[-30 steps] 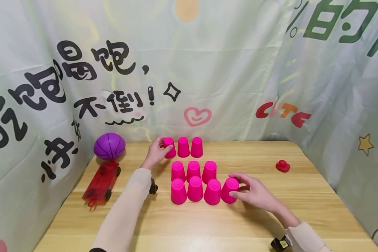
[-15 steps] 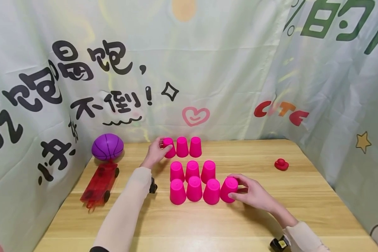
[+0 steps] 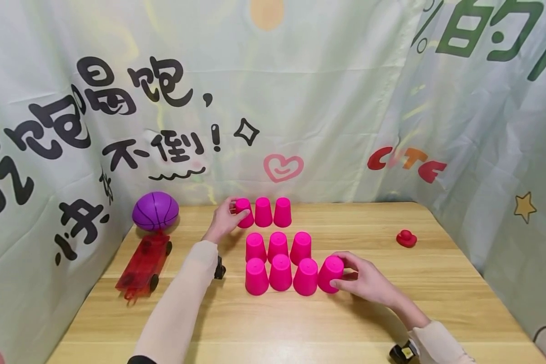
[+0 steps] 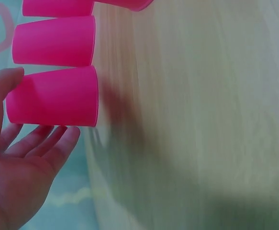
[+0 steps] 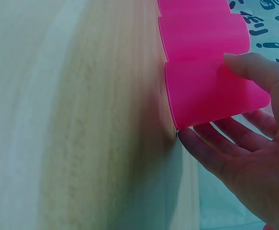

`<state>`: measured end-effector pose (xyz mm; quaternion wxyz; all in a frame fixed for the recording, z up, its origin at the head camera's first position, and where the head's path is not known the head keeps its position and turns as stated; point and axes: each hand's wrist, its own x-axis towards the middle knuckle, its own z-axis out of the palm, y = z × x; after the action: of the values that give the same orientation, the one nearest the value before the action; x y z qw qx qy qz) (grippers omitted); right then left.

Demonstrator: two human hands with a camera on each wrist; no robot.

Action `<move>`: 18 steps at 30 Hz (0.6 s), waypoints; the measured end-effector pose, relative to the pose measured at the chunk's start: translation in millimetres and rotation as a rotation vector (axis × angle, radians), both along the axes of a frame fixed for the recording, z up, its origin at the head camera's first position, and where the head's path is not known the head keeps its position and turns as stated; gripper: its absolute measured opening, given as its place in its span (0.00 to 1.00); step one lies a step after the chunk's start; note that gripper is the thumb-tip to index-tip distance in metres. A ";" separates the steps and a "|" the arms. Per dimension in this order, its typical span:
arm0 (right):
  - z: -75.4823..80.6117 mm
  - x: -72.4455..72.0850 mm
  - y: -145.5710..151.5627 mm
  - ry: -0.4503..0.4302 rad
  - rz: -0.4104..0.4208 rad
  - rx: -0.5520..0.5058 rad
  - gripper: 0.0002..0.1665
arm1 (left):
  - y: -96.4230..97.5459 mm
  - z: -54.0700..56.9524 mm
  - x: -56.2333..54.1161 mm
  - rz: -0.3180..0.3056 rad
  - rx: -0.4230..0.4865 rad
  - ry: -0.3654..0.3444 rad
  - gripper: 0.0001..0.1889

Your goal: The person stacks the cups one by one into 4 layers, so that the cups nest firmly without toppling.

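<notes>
Smooth pink tapered cups [image 3: 278, 246], mouths down, three rows on a wood-grain table [image 3: 264, 326]. Leftmost back-row cup [image 3: 242, 205] between left hand [image 3: 223, 222] thumb and fingers; rightmost front-row cup [image 3: 330, 273] likewise in right hand [image 3: 368, 280]. Both hands part-open, cup-wide, fingers curved, each holding its cup.

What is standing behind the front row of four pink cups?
Behind the front row stands a middle row of three pink cups, then a back row of three. The front row hides parts of the middle row's lower edges.
</notes>
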<state>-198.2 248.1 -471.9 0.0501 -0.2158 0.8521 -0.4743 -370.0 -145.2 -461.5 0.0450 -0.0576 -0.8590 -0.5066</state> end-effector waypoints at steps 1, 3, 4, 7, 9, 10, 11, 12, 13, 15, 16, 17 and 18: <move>0.1 -0.3 -0.2 0.000 -0.001 0.001 0.34 | -1.0 0.5 0.1 -0.001 -0.002 -0.003 0.32; 0.9 -1.0 -0.7 -0.001 -0.005 0.005 0.34 | -3.1 1.9 0.1 -0.005 -0.006 -0.009 0.35; 1.3 -1.2 -1.1 -0.003 -0.008 0.005 0.34 | -4.5 2.7 0.8 -0.007 -0.011 -0.011 0.36; 3.1 -2.6 -2.0 -0.002 -0.021 0.010 0.35 | -9.2 7.1 3.6 -0.017 -0.032 -0.013 0.39; 4.3 -4.1 -2.0 0.004 -0.033 0.011 0.36 | -12.4 10.9 6.5 -0.025 -0.039 -0.007 0.40; 4.9 -4.9 -1.8 0.004 -0.040 0.009 0.36 | -13.9 12.6 8.1 -0.030 -0.043 -0.003 0.40; 5.2 -5.9 -1.3 0.006 -0.046 0.011 0.36 | -15.4 14.1 9.5 -0.034 -0.045 0.002 0.41; 5.5 -6.9 -0.9 0.011 -0.053 0.014 0.36 | -16.9 15.4 11.0 -0.037 -0.046 0.010 0.41; 5.8 -7.9 -0.4 0.014 -0.058 0.014 0.36 | -18.4 16.7 12.5 -0.040 -0.049 0.020 0.41; 6.9 -10.1 0.5 0.024 -0.064 0.012 0.35 | -21.2 18.2 15.3 -0.046 -0.057 0.040 0.41; 7.7 -11.2 0.7 0.032 -0.069 0.014 0.35 | -22.8 18.6 16.6 -0.049 -0.062 0.052 0.41; 8.6 -12.5 0.7 0.041 -0.069 0.014 0.35 | -24.2 18.7 18.1 -0.049 -0.064 0.064 0.41; 9.9 -13.6 0.5 0.049 -0.069 0.012 0.35 | -25.6 18.9 19.8 -0.050 -0.065 0.076 0.41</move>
<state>-211.8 248.6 -462.0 0.0143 -0.1977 0.8627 -0.4652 -350.2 -170.8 -442.6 0.0631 -0.0996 -0.8709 -0.4770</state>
